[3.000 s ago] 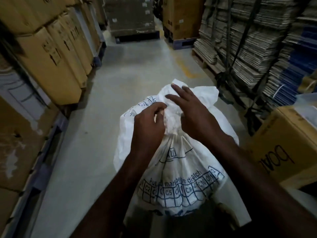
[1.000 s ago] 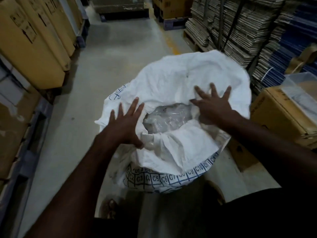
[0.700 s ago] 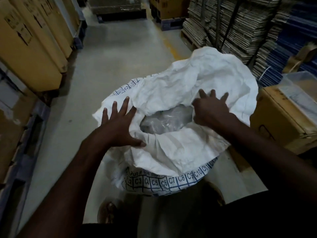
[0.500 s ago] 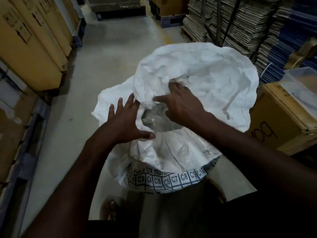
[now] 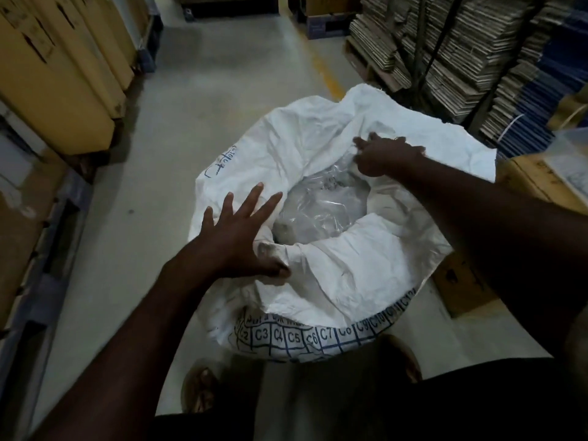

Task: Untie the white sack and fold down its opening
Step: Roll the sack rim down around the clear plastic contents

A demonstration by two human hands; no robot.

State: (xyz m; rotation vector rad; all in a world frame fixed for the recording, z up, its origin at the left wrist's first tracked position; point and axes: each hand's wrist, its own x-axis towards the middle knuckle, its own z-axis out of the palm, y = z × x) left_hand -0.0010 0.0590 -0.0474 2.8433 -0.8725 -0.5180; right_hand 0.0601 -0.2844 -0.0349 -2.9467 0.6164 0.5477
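White woven sack (image 5: 366, 275) standing on concrete floor (image 5: 203, 100), mouth already untied and spread wide. Left hand (image 5: 235, 237) flat, fingers straight and spread, pressing near rim outward (probably to keep fold down). Right hand (image 5: 381, 157) curled, pinching far rim to turn it over. Crinkled clear plastic liner (image 5: 321, 214) showing inside.

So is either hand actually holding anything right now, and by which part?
The right hand grips the white sack by the far side of its opened rim. The left hand holds nothing, pressing flat with spread fingers on the near-left rim.
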